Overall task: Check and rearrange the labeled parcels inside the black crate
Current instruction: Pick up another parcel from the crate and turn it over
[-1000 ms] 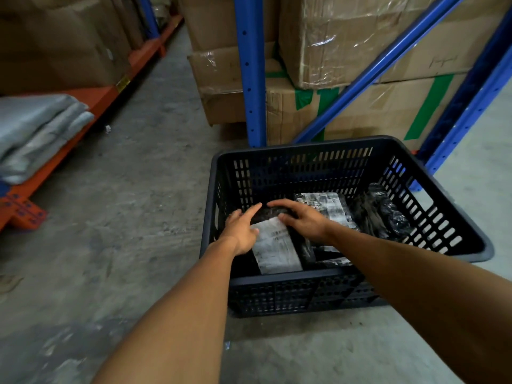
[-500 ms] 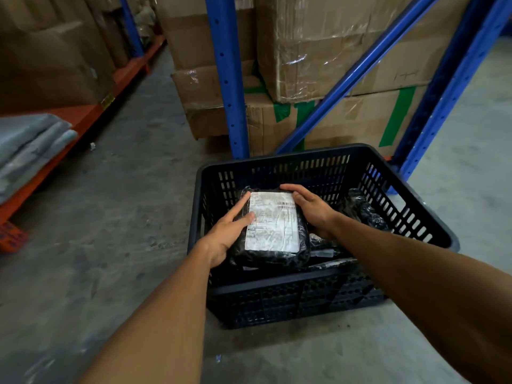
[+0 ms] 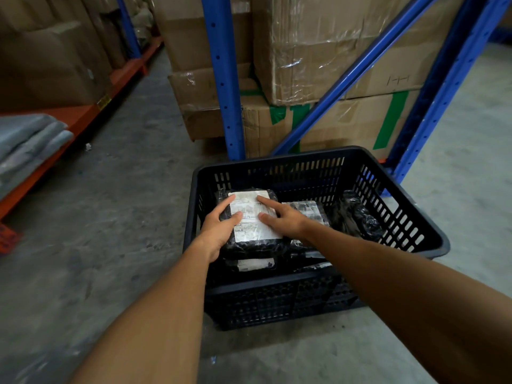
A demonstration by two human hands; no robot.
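Since the black plastic-wrapped parcel with the white shipping label (image 3: 250, 220) sits on top of the stack at the left side of the black slotted plastic crate (image 3: 299, 297), it's the one to handle first. Left hand (image 3: 219, 231) cups its left edge, thumb on the label; right hand (image 3: 279, 221) lies flat on top, fingers (image 3: 267, 202) spread and slightly curved, pressing, not pinching. My read: light to moderate weight, a soft bundle in glossy film, so it gives under pressure and is slick; the flat paper label offers better friction than the film. Best hold is both long sides, palms clamping inward, not the wrap itself, which could tear or slide. Under it a second labelled parcel (image 3: 256, 264) shows only its near edge; just beside on the right another labelled parcel (image 3: 310, 212), partly covered by the right wrist; further right a crinkled black film bundle (image 3: 357, 214) leans near the right wall. Far half of the crate floor looks open, so there's room to slide things back. Rim is high all round, so a lift must clear it. Crate stands on the grey concrete floor (image 3: 110, 217), close to the blue steel rack upright (image 3: 224, 79) and taped cardboard cartons (image 3: 318, 51) behind; floor to the left is free.
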